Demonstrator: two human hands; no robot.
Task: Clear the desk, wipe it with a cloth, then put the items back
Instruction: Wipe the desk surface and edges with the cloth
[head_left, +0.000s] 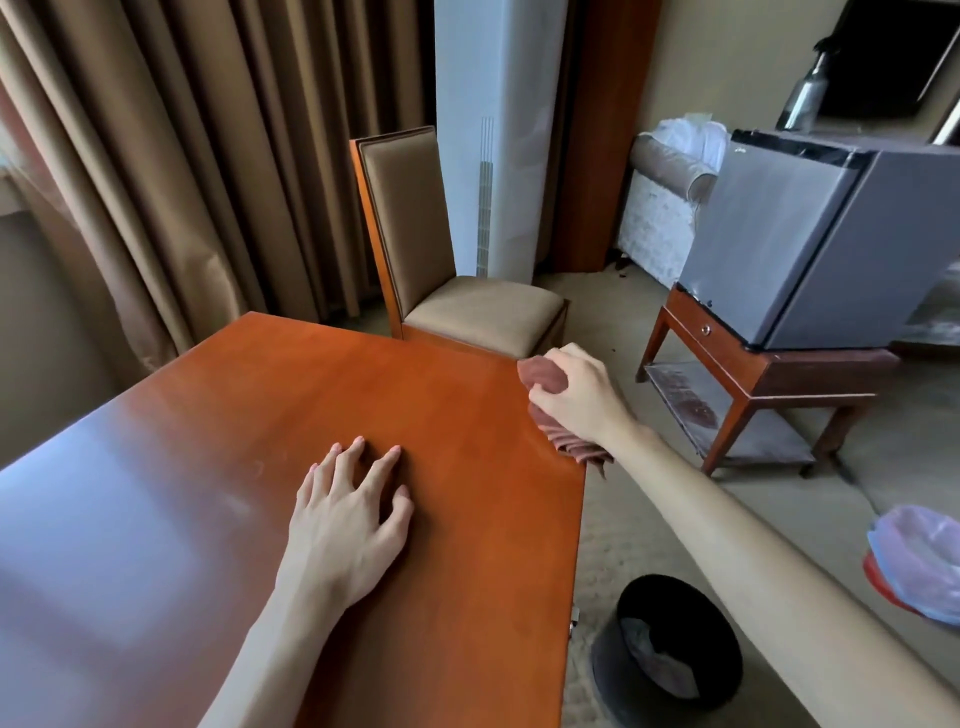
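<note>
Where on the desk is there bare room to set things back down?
Nearly all of the desk is bare: the far corner by the chair and the near left. Taken: the middle, under the left hand, and the right edge, where the right hand grips the cloth.

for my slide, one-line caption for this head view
Right hand grips a reddish cloth at the desk edge while the left hand rests on the bare top.

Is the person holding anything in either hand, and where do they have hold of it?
The right hand holds a reddish cloth, bunched at its middle, at the desk edge. The left hand holds nothing, resting on the desk.
</note>
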